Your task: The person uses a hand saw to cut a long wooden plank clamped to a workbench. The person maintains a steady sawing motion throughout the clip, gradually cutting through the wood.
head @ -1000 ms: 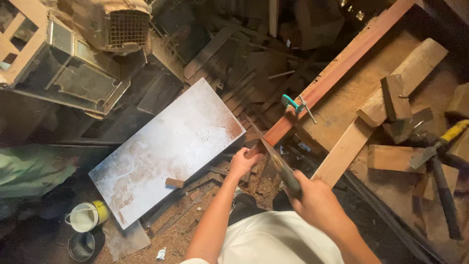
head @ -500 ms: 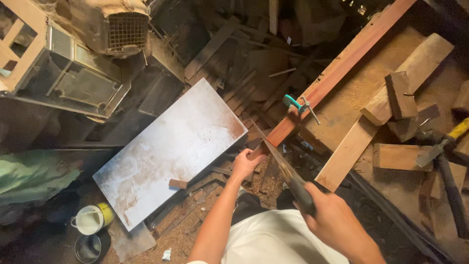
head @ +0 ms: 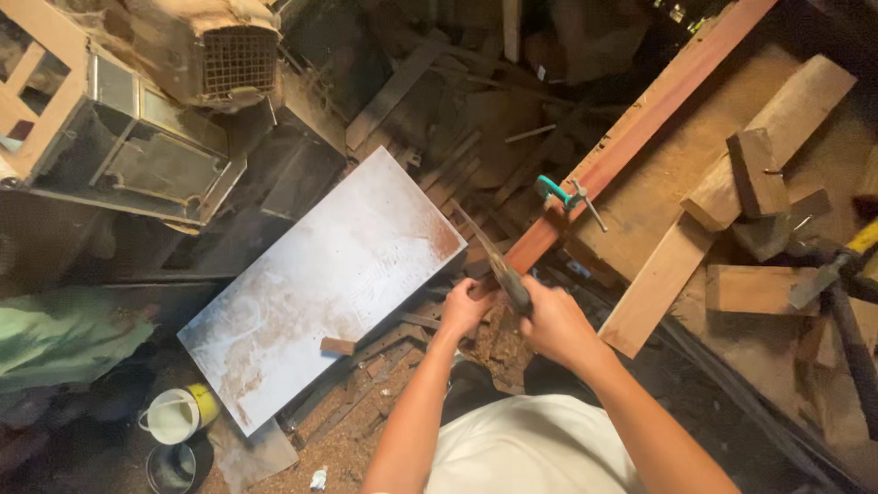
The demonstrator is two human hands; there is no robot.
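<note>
The long reddish-brown wooden plank (head: pixel 631 137) I steady looks planed smooth and matt. The hand saw (head: pixel 489 261) I grip has a dull grey metal blade. A teal clamp with a bare metal screw (head: pixel 567 194) looks slick. The pale rectangular sheet (head: pixel 320 284) is matt, stained rusty. Rough unfinished wood offcuts (head: pixel 759 174) lie on my dusty surface (head: pixel 658 183).

Two hands, the left hand (head: pixel 465 306) and right hand (head: pixel 553 322), one saw (head: pixel 489 254), one reddish plank (head: pixel 631 137), one teal clamp (head: pixel 560 194), one white panel (head: pixel 320 284), two tins (head: pixel 174 416) on the floor.
</note>
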